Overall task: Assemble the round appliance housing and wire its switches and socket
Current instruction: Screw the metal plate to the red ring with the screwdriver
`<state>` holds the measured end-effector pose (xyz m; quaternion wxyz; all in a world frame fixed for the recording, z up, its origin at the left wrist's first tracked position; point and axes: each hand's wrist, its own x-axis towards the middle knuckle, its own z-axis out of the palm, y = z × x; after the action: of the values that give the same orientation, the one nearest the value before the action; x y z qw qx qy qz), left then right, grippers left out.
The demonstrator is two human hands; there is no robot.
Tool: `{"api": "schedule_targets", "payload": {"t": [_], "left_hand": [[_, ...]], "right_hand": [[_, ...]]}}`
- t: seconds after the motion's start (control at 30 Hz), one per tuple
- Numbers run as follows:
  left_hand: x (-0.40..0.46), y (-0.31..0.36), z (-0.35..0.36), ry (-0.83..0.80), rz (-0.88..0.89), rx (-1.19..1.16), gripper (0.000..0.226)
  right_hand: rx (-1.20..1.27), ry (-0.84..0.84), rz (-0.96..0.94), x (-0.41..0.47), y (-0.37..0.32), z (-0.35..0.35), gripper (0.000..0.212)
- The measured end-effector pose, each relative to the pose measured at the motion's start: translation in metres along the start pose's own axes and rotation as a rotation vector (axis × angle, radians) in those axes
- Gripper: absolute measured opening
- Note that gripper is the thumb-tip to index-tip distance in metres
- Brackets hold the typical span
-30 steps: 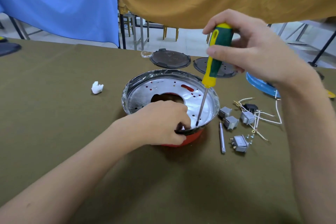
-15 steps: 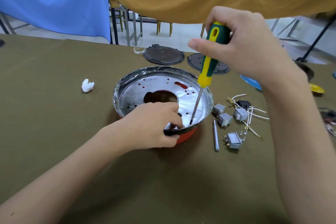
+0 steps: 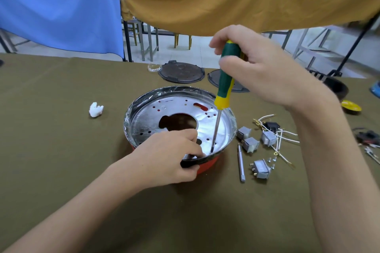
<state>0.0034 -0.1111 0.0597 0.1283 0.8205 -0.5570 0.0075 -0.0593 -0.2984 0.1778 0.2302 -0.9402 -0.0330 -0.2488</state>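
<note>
The round housing [image 3: 144, 107], red outside with a shiny perforated metal plate inside, sits mid-table. My left hand [image 3: 166, 156] grips its near rim, thumb outside and fingers curled over the edge. My right hand [image 3: 261, 70] holds a green and yellow screwdriver [image 3: 226, 80] upright, its tip down on the plate near the front rim, just right of my left fingers. Grey rocker switches [image 3: 249, 144] and a black socket [image 3: 271, 125] with white wires [image 3: 287, 139] lie to the right of the housing.
A loose screwdriver bit [image 3: 241, 163] and small screws [image 3: 271, 159] lie by the switches. Two dark round plates [image 3: 181, 72] rest at the table's far edge. A white plastic piece [image 3: 95, 109] lies left. A yellow lid [image 3: 351, 106] and dark clips [image 3: 368, 135] sit far right.
My right hand has turned around the screwdriver handle, its fingers regripping, while the tip stays on the same spot. My left hand keeps its hold on the rim.
</note>
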Motion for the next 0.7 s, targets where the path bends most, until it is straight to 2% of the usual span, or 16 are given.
{"api": "schedule_targets", "payload": {"t": [0.07,0.13,0.17,0.27,0.33,0.4,0.47,0.53,0.57,0.6,0.7], "left_hand": [[0.0,-0.001,0.001,0.001,-0.004,0.006,0.025],[0.001,-0.002,0.002,0.003,-0.012,0.011,0.024],[0.001,-0.002,0.002,0.004,-0.014,0.012,0.024],[0.0,-0.002,0.003,-0.002,-0.016,0.005,0.023],[-0.001,-0.002,0.003,-0.005,-0.01,-0.01,0.023],[-0.001,-0.003,0.004,0.004,-0.001,-0.02,0.024],[-0.001,-0.003,0.005,0.012,0.002,-0.028,0.026],[-0.001,-0.003,0.004,0.02,0.003,-0.024,0.029],[-0.001,-0.003,0.004,0.017,0.005,-0.016,0.03],[-0.001,-0.003,0.004,0.011,0.008,-0.009,0.03],[-0.002,-0.002,0.003,0.0,0.012,0.01,0.029]], "right_hand": [[0.128,-0.1,-0.017,-0.001,0.001,-0.006,0.026],[0.137,-0.113,-0.054,-0.002,0.0,-0.009,0.017],[0.092,-0.077,-0.057,-0.002,0.001,-0.009,0.017],[-0.151,0.08,-0.006,0.0,-0.001,-0.002,0.033],[-0.207,0.09,0.008,-0.001,-0.005,0.002,0.031],[-0.041,-0.007,0.0,-0.002,-0.005,-0.002,0.019],[0.145,-0.13,-0.004,-0.004,-0.004,-0.01,0.024],[0.172,-0.169,-0.047,-0.005,-0.005,-0.015,0.013],[0.133,-0.148,-0.057,-0.005,-0.004,-0.015,0.007],[0.074,-0.102,-0.051,-0.004,-0.003,-0.014,0.011],[-0.215,0.069,-0.001,-0.001,-0.007,-0.007,0.036]]}}
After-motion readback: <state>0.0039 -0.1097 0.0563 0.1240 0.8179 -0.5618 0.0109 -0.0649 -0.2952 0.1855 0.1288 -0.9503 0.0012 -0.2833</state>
